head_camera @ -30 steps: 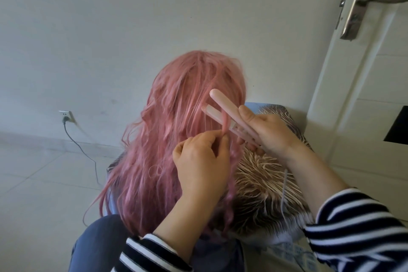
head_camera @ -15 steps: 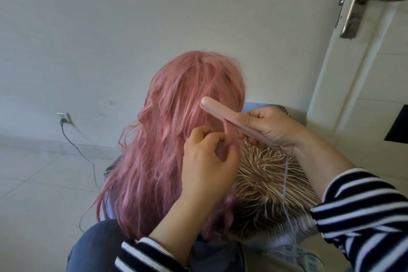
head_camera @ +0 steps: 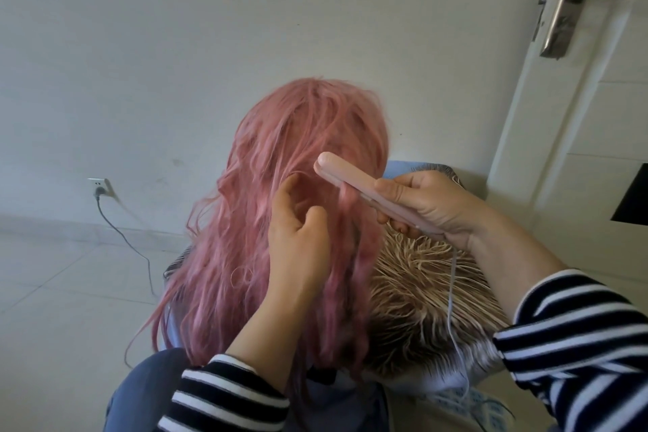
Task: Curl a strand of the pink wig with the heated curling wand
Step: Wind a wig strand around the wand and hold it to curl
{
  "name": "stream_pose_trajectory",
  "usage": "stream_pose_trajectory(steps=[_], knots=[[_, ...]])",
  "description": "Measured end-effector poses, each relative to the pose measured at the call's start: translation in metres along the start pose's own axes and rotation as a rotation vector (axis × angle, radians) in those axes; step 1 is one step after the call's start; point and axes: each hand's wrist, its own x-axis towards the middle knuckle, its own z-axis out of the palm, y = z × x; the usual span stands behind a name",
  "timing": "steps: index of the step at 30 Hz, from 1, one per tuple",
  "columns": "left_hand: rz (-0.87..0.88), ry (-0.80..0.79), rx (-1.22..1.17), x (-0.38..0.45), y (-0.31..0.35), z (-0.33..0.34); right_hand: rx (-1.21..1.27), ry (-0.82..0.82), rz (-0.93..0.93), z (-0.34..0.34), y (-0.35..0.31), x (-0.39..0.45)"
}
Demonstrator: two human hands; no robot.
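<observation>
The long pink synthetic wig (head_camera: 266,256) hangs at the centre of the scene, its loose waves falling toward the near edge between two striped sleeves. Nearest, the left hand (head_camera: 298,238) rests against the hair with fingers half curled and spread, gripping nothing clearly. Just right of it, the right hand (head_camera: 427,207) is wrapped tight around the handle of the slim pale-pink heated curling wand (head_camera: 364,193), whose plates appear pressed together on a thin pink strand (head_camera: 347,200). Behind it lies a shaggy tan fringed cushion (head_camera: 420,291); farther off, a grey cord runs to a white wall socket (head_camera: 100,188). Holding too long could scorch the fibres, and the left fingertips sit near hot plates.
</observation>
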Motion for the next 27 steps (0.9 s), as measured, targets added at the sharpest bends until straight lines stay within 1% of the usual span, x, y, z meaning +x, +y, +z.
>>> stream_pose_trajectory(steps=[3, 4, 5, 7, 8, 9, 10, 11, 13, 15, 18, 23, 27], knots=[[-0.026, -0.055, 0.061, -0.003, -0.001, 0.002, 0.056, -0.019, -0.009, 0.0, -0.002, 0.001], [-0.015, -0.045, 0.099, -0.006, -0.002, 0.003, 0.067, -0.028, -0.014, 0.001, -0.002, 0.002], [0.018, -0.004, 0.162, -0.008, -0.005, 0.004, 0.072, -0.039, -0.02, 0.002, -0.004, 0.003], [0.101, 0.158, 0.308, -0.014, -0.009, 0.006, 0.081, -0.049, -0.033, 0.004, -0.006, 0.004], [0.16, 0.243, 0.347, -0.016, -0.008, 0.005, 0.078, -0.048, -0.037, 0.005, -0.007, 0.005], [0.228, 0.288, 0.367, -0.016, -0.006, 0.006, 0.066, -0.046, -0.04, 0.005, -0.01, 0.005], [0.285, 0.276, 0.386, -0.016, -0.003, 0.007, 0.049, -0.047, -0.046, 0.005, -0.011, 0.006], [0.304, 0.218, 0.382, -0.015, -0.001, 0.009, 0.032, -0.05, -0.053, 0.005, -0.014, 0.007], [0.234, 0.075, 0.342, -0.012, 0.003, 0.012, 0.009, -0.058, -0.059, 0.004, -0.017, 0.008], [0.166, 0.004, 0.377, -0.01, 0.005, 0.015, -0.011, -0.061, -0.055, 0.003, -0.018, 0.008], [0.132, -0.032, 0.416, -0.013, 0.006, 0.014, 0.004, -0.102, -0.052, 0.003, -0.019, 0.009], [0.208, -0.038, 0.389, -0.018, 0.014, 0.013, 0.076, -0.181, -0.053, -0.006, -0.022, 0.005], [0.175, -0.079, 0.348, -0.019, 0.022, 0.008, 0.116, -0.176, -0.05, -0.007, -0.021, 0.005]])
